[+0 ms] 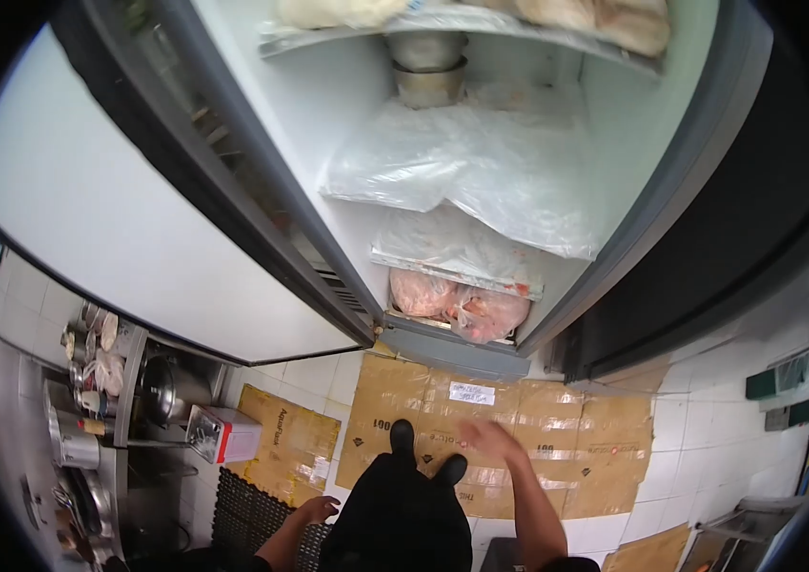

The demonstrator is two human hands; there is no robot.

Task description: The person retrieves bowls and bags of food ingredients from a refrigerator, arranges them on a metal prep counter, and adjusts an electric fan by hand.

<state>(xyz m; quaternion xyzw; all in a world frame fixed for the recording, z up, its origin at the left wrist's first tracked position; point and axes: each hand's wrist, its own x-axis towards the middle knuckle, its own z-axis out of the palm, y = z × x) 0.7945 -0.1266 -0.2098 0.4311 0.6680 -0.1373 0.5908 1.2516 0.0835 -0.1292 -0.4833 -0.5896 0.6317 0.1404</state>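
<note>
My left hand (317,510) hangs low beside my left leg, over the black perforated mat, with loosely bent fingers and nothing in it. Out in front of my right leg, above the floor cardboard (557,448), my right hand (490,440) is blurred by motion. Its fingers look stretched out and hold nothing that I can see. Ahead stands an upright fridge or freezer with its white-lined door (138,210) swung out to the left. Inside, a clear plastic sheet (471,162) drapes over a shelf. Bags of pinkish raw meat (488,313) fill the bottom.
Stacked metal pots (430,81) stand at the back of the draped shelf. Wrapped food (343,11) lies on the shelf above. A steel rack with pots (76,439) and a white-and-red box (223,434) are at left. Cardboard and a black mat (252,520) cover the tiles.
</note>
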